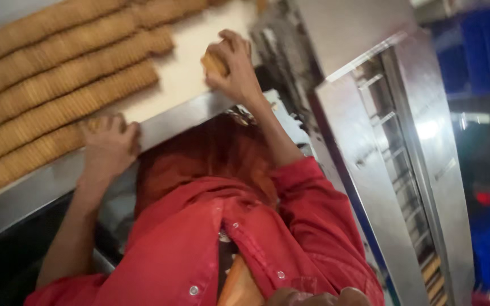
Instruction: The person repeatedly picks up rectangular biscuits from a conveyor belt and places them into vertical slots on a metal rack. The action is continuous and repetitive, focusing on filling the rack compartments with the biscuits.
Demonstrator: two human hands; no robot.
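The right hand (pixel 231 65) is over the pale belt (pixel 185 71), a bit beyond the steel rim (pixel 171 122), w/ fingers closed around a small biscuit stack (pixel 214 62). The stack sits between thumb and bent fingers, mostly covered by them. The left hand (pixel 109 144) lies on the rim, fingers curled against the end of the nearest biscuit row (pixel 35 150); if it really grips, I cannot tell. More biscuit rows (pixel 63 73) lie farther from the rim, on edge and tightly packed. I judge the biscuits light, stiff but brittle, so it is better to press a stack from both flat ends, not too hard. A steel machine frame (pixel 381 130) stands right of the rim.
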